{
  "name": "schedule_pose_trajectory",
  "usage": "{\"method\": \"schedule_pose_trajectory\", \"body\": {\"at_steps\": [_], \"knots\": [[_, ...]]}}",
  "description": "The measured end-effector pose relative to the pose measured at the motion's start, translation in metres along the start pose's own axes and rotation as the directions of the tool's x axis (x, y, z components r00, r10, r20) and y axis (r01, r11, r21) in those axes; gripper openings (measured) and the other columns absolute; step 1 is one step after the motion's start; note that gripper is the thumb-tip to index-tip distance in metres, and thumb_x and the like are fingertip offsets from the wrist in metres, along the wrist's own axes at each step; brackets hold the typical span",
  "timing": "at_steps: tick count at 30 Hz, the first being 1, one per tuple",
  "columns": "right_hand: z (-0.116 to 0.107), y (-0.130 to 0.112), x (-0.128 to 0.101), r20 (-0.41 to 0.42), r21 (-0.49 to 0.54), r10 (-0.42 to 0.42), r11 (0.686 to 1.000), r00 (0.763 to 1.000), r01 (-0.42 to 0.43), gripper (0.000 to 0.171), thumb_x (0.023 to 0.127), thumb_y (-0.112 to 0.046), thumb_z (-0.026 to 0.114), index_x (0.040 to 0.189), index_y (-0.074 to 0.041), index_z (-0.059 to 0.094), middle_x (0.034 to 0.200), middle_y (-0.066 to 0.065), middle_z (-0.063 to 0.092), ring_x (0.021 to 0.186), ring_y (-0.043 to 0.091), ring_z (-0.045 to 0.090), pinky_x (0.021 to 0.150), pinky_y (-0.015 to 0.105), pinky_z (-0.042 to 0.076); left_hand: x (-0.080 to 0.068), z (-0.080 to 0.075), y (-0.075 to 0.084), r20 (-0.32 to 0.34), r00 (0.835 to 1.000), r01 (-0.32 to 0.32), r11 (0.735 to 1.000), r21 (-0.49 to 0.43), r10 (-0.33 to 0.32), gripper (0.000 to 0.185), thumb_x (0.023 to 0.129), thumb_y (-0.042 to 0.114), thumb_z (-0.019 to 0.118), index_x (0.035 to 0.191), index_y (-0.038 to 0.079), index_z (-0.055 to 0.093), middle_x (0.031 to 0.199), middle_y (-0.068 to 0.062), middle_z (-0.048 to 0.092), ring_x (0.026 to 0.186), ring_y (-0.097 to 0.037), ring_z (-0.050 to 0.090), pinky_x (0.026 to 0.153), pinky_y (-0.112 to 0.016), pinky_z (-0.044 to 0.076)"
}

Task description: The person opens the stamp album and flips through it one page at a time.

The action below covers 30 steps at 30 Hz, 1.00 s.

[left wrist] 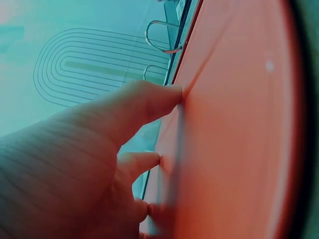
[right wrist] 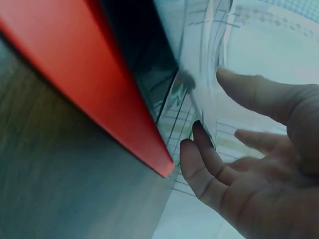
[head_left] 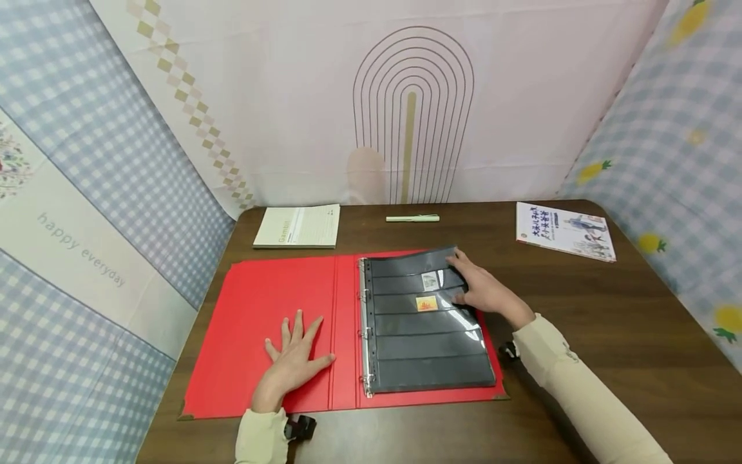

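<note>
Two hands: both on an open red binder (head_left: 261,322) lying flat on a brown table (head_left: 608,322).
Left hand (head_left: 294,361): flat on the bare left cover, fingers spread and straight, gripping nothing; in the left wrist view, fingertips (left wrist: 169,94) pressed against the red surface near the metal rings (left wrist: 162,37).
Right hand (head_left: 484,290): at the right edge of the top black sleeve page (head_left: 426,322), fingers loosely bent, fingertips at the lifted upper corner of the page; in the right wrist view, fingers (right wrist: 199,159) at the page edge, not clamped round it.
Black sleeve page: on the right half of the binder, threaded on the rings (head_left: 365,322), holding two stamps (head_left: 428,293) in its upper rows.
Behind binder: a pale notebook (head_left: 298,225) at back left, a light green pen (head_left: 413,218) at back centre.
Far right: a printed booklet (head_left: 565,231), well apart from the binder.
</note>
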State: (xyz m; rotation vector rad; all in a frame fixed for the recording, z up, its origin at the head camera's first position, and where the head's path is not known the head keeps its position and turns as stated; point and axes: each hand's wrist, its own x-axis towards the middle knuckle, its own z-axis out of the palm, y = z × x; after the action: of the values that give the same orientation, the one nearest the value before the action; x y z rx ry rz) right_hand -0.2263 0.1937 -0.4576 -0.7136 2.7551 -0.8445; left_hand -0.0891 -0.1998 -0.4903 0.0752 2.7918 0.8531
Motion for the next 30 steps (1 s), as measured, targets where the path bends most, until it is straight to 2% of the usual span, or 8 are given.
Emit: {"method": "schedule_pose_trajectory", "body": {"at_steps": [3, 5, 10, 14, 18, 22, 26, 30], "knots": [[-0.001, -0.003, -0.003, -0.001, 0.04, 0.009, 0.999, 1.0, -0.009, 0.09, 0.085, 0.004, 0.072, 0.156, 0.01, 0.018, 0.161, 0.038, 0.003, 0.147, 0.054, 0.013, 0.113, 0.065, 0.024, -0.001, 0.002, -0.001, 0.003, 1.0, 0.01, 1.0, -0.004, -0.01, 0.09, 0.087, 0.04, 0.074, 0.159, 0.008, 0.031, 0.166, -0.028, 0.001, 0.147, -0.055, -0.006, 0.103, -0.08, -0.012], [-0.003, -0.005, -0.005, -0.023, 0.057, 0.003, 0.998, 1.0, -0.002, 0.092, 0.084, 0.006, 0.071, 0.155, 0.012, 0.013, 0.16, 0.039, 0.007, 0.147, 0.053, 0.012, 0.113, 0.065, 0.022, -0.001, 0.004, -0.002, -0.014, 1.0, 0.009, 1.0, -0.002, -0.009, 0.091, 0.086, 0.042, 0.075, 0.159, 0.008, 0.031, 0.166, -0.027, 0.002, 0.147, -0.055, -0.005, 0.103, -0.079, -0.012], [-0.009, -0.012, -0.013, -0.06, 0.087, 0.008, 0.996, 0.998, -0.002, 0.092, 0.082, 0.008, 0.07, 0.153, 0.016, 0.012, 0.156, 0.039, 0.021, 0.132, 0.052, 0.043, 0.107, 0.062, 0.036, 0.003, 0.01, -0.003, -0.093, 0.996, -0.013, 1.0, 0.004, 0.013, 0.086, 0.086, 0.04, 0.075, 0.157, 0.008, 0.038, 0.165, -0.028, 0.008, 0.148, -0.055, -0.001, 0.104, -0.079, -0.011], [-0.014, -0.016, -0.02, -0.034, 0.093, 0.053, 0.994, 0.998, -0.049, 0.09, 0.085, 0.006, 0.069, 0.154, 0.014, 0.012, 0.15, 0.041, 0.033, 0.11, 0.047, 0.061, 0.089, 0.056, 0.051, 0.005, 0.013, -0.005, -0.143, 0.99, -0.023, 1.0, -0.003, 0.022, 0.082, 0.086, 0.037, 0.077, 0.154, 0.007, 0.042, 0.164, -0.029, 0.012, 0.148, -0.054, 0.002, 0.105, -0.079, -0.01], [-0.018, -0.017, -0.024, -0.046, 0.139, 0.087, 0.987, 0.995, -0.08, 0.089, 0.084, 0.007, 0.07, 0.155, 0.011, 0.017, 0.141, 0.037, 0.046, 0.093, 0.035, 0.063, 0.073, 0.045, 0.052, 0.006, 0.013, -0.005, -0.144, 0.989, -0.023, 1.0, -0.018, 0.02, 0.083, 0.085, 0.036, 0.077, 0.154, 0.006, 0.043, 0.164, -0.029, 0.012, 0.148, -0.054, 0.002, 0.105, -0.078, -0.011], [-0.022, -0.019, -0.026, -0.056, 0.212, 0.102, 0.973, 0.993, -0.088, 0.088, 0.082, 0.009, 0.07, 0.153, 0.012, 0.019, 0.144, 0.033, 0.042, 0.082, 0.026, 0.059, 0.072, 0.04, 0.048, 0.008, 0.011, -0.004, -0.13, 0.991, -0.019, 1.0, -0.02, 0.016, 0.084, 0.085, 0.037, 0.076, 0.155, 0.007, 0.041, 0.164, -0.029, 0.009, 0.148, -0.055, 0.0, 0.104, -0.079, -0.011], [-0.025, -0.024, -0.031, 0.024, 0.324, 0.112, 0.939, 0.993, -0.114, 0.087, 0.086, 0.008, 0.066, 0.153, 0.014, 0.013, 0.146, 0.041, 0.035, 0.079, 0.024, 0.055, 0.074, 0.039, 0.047, 0.008, 0.009, -0.004, -0.123, 0.992, -0.02, 1.0, -0.023, 0.017, 0.083, 0.086, 0.037, 0.075, 0.156, 0.007, 0.04, 0.165, -0.029, 0.008, 0.148, -0.055, -0.001, 0.104, -0.079, -0.011], [-0.025, -0.029, -0.041, 0.133, 0.413, 0.112, 0.897, 0.985, -0.158, 0.084, 0.09, 0.007, 0.06, 0.155, 0.013, 0.006, 0.147, 0.045, 0.03, 0.09, 0.029, 0.055, 0.076, 0.039, 0.047, 0.006, 0.011, -0.004, -0.118, 0.993, -0.014, 1.0, -0.025, 0.011, 0.084, 0.087, 0.039, 0.074, 0.156, 0.008, 0.038, 0.165, -0.028, 0.007, 0.148, -0.054, -0.001, 0.104, -0.078, -0.011]]}}
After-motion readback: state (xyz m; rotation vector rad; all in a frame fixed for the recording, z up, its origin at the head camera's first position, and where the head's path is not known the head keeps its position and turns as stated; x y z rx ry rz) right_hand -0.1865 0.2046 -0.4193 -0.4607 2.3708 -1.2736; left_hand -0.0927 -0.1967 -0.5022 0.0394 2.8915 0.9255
